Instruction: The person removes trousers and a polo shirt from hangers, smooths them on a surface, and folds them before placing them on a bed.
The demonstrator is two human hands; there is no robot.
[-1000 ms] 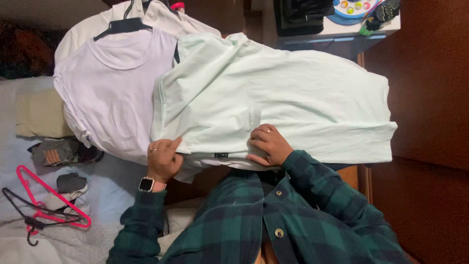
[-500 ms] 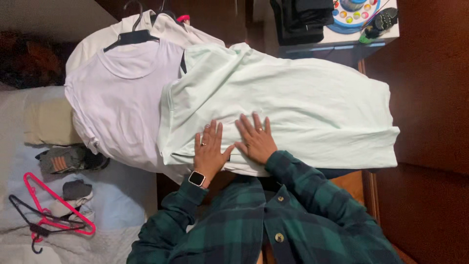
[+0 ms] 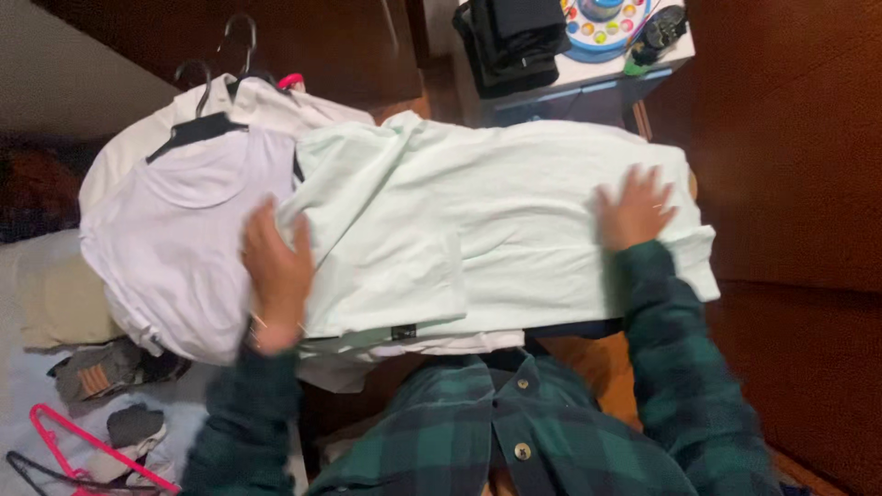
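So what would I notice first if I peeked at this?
The big mint shirt spread across the middle, with the left hand flat on its left edge and the right hand near its right end. Left of it hangs a white shirt; a pink hanger lies bottom left.

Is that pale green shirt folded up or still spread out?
Mostly spread out: the pale green shirt lies wide, one hand at one end and the other hand flat near the other.

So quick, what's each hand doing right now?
Left hand: open, palm flat at the left edge of the pale green shirt, gripping nothing.
Right hand: open, fingers spread, flat on the shirt's right end.
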